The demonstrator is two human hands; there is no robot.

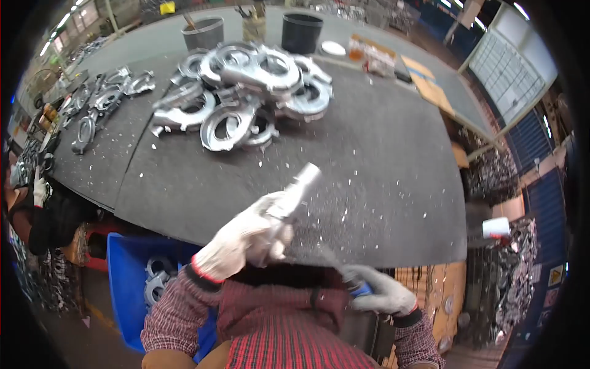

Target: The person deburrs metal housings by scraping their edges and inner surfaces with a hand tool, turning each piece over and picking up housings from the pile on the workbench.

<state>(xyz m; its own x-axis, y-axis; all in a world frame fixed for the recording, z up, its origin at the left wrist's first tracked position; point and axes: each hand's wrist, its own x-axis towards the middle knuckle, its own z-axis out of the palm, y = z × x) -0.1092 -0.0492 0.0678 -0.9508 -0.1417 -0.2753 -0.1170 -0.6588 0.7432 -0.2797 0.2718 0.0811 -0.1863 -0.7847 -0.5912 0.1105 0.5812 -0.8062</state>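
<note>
My left hand [249,237], in a white knit glove, is closed around a shiny metal casting [302,183] above the table's front edge. One end of the casting points up and away from me; my fingers hide much of the rest. To the right, my gloved right hand [381,290] grips a blue-handled tool [361,289]. Its thin end points toward the casting and is smeared by motion, so its kind cannot be made out. The tool and casting look apart. Beyond my hands, a pile of ring-shaped metal castings [227,126] lies on the dark table [381,141].
More castings [107,98] lie at the left. A grey bucket [204,35] and a black bucket [301,34] stand behind the pile. Below left, a blue bin [126,289] holds some castings. Metal chips are scattered over the tabletop. Another person's gloved hand [40,192] shows far left.
</note>
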